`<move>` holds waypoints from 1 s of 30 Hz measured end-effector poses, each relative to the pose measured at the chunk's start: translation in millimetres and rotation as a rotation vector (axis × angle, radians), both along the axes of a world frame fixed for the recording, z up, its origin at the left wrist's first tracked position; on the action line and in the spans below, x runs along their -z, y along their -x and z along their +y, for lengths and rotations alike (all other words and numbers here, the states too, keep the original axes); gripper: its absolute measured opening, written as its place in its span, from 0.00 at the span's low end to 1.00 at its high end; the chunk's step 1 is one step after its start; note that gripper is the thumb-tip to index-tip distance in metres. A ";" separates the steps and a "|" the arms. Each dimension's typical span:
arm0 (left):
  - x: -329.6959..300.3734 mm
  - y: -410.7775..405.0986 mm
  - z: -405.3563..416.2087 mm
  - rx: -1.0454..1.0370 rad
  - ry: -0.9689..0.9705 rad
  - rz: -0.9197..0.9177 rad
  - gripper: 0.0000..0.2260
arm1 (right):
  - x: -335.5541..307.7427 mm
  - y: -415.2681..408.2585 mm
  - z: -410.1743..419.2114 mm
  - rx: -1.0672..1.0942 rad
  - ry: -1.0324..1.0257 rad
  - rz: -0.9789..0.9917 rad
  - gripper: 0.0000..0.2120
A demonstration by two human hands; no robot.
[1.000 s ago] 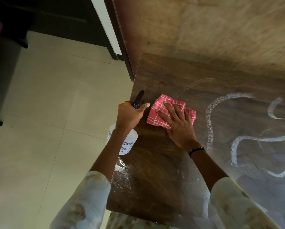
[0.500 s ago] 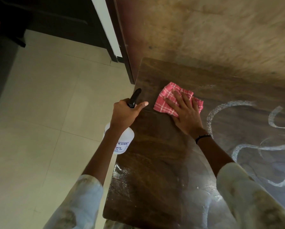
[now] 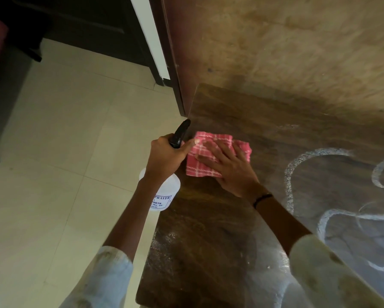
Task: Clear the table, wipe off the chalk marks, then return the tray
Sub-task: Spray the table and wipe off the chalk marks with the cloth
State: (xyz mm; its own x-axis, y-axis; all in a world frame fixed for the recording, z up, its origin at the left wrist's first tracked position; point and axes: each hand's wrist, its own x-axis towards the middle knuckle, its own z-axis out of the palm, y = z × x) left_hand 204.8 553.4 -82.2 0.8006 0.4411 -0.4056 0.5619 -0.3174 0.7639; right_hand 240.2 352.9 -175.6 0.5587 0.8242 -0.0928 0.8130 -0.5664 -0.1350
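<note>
The right hand (image 3: 228, 167) lies flat, fingers spread, pressing down on a pink checked cloth (image 3: 211, 156) that sits folded on the dark wooden desk (image 3: 208, 241), close to the desk's left edge and not far from its far left corner. A thin dark band (image 3: 262, 199) circles that wrist. The left hand (image 3: 166, 157) is closed around the neck of a spray bottle (image 3: 164, 194), held just off the desk's left edge over the pale tiled floor (image 3: 59, 174); its thumb tip reaches across and touches the cloth's near-left corner. The bottle's black nozzle (image 3: 181, 132) sticks up out of the fist and angles toward the desk's far left corner, while the translucent white body hangs below the wrist with a printed label facing up.

To the right of the cloth, thick white chalk marks (image 3: 297, 170) loop across the desk top in curves, well apart from the cloth, with more running off toward the desk's right side. Nearer the person than the cloth, the wood shows a wet-looking sheen with pale smears. Both forearms come out of loose light sleeves (image 3: 111, 276). A tan wall (image 3: 286, 52) rises behind the desk, and a dark door frame (image 3: 171, 63) stands beside the desk's far left corner.
</note>
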 end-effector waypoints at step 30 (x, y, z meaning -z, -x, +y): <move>20.0 -73.8 -60.3 0.227 -0.081 0.056 0.19 | -3.7 -31.7 -55.1 0.366 0.028 0.019 0.29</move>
State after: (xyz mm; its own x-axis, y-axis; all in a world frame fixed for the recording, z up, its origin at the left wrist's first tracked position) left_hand 278.6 493.1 -102.1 0.8600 0.2856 -0.4229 0.5101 -0.4991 0.7005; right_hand 271.9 297.9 -171.9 0.8140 0.5672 -0.1252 0.5537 -0.8228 -0.1284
